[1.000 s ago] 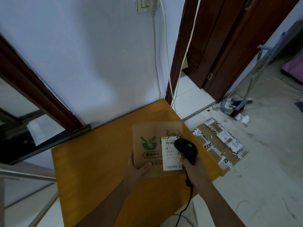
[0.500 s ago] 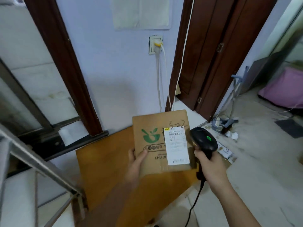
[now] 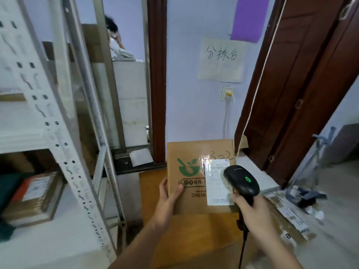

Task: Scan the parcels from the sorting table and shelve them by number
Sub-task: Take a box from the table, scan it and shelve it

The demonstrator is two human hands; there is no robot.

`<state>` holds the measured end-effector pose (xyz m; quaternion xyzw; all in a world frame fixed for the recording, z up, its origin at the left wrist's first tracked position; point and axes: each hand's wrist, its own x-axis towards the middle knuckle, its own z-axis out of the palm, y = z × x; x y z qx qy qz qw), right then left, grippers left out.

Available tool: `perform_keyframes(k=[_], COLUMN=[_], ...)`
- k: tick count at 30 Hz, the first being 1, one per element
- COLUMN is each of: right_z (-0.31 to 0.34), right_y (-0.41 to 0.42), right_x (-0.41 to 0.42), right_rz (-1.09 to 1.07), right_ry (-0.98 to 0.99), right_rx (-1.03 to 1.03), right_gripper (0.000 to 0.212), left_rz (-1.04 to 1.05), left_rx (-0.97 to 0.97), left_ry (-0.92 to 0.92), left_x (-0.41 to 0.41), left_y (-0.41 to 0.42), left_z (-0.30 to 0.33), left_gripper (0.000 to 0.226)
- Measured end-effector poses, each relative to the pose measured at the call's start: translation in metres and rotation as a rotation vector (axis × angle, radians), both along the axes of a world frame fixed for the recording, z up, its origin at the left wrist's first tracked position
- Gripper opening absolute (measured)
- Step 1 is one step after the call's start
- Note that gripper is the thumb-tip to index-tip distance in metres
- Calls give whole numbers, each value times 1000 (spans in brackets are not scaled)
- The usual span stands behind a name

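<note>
A flat brown cardboard parcel (image 3: 191,152) with a green logo, a white shipping label and "3-2" handwritten at its top is held upright above the orange sorting table (image 3: 200,235). My left hand (image 3: 168,199) grips its lower left edge, thumb on the front. My right hand (image 3: 252,212) holds a black barcode scanner (image 3: 240,180) with a green light by its handle, the head lying over the label's right side. A white metal shelf rack (image 3: 64,156) stands at the left.
A brown box (image 3: 35,197) with a label lies on a lower shelf of the rack. Flattened taped cardboard (image 3: 287,216) lies on the floor at right. A dark wooden door (image 3: 303,78) is at right. Another person sits beyond the left doorway (image 3: 116,43).
The parcel has been lifted off the table and raised upright. My view has swung up and left, bringing the shelf rack into sight. The scanner stays beside the label.
</note>
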<state>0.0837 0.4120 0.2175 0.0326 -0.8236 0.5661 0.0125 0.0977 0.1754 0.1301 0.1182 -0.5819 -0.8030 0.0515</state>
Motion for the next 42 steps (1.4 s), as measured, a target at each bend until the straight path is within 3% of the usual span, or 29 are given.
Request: perform_keyframes(k=[4,12,17,28,36,42], right_z=[-4,-30,-25,-8,-15,-8], right_y=[-10,-53,-102,-264,-391,-471], right_x=[39,124,176,311,402,440], right_rz=[138,438,584,848,943,1036], right_ry=[-22,20,-1,13,-24,-22], right_rx=[-29,56,42,-27,-98,-82], right_gripper=[29,31,29,25,32,39], left_rz=[144,425,583,853,999,1080], left_rx=[40,45,10,5,-52,-17], left_ry=[-42,-54,-62,-18,-37,-40], left_x=[73,229,311,485,602,646], left_y=[-6,-23,-54,-174,-277,-339], left_z=[-9,-13,-5,17,21,22], left_gripper=[101,72,86,65,94,93])
